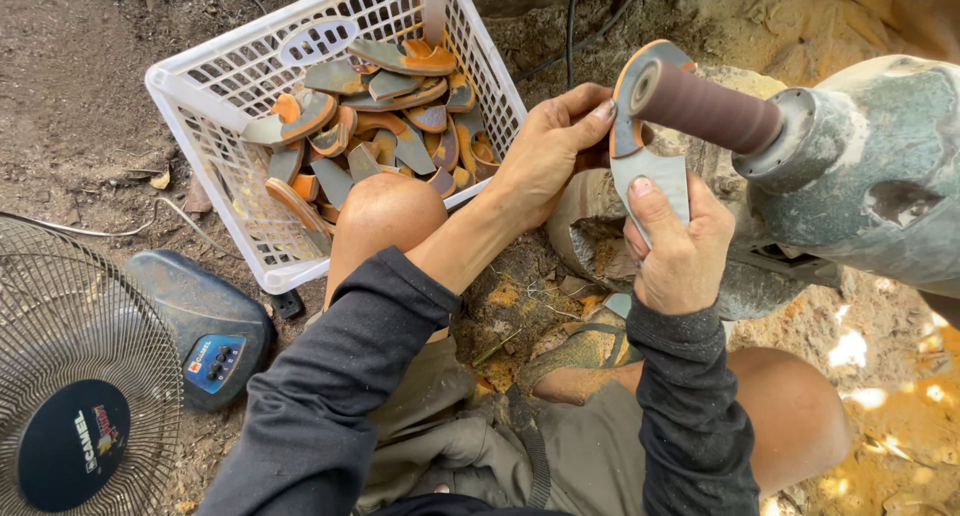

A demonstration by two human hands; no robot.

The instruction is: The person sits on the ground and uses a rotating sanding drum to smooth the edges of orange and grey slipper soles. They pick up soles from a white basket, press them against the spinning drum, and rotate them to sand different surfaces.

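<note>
Matt rubbery sole piece (648, 166), gritty sanding drum (705, 107) (dusty), plastic basket (215, 101)

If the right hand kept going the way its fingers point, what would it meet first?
The right hand points up the frame along the sole piece it holds. Straight ahead is the brown sanding drum, already against that piece. Probably the drum first, though depth is unclear.
</note>
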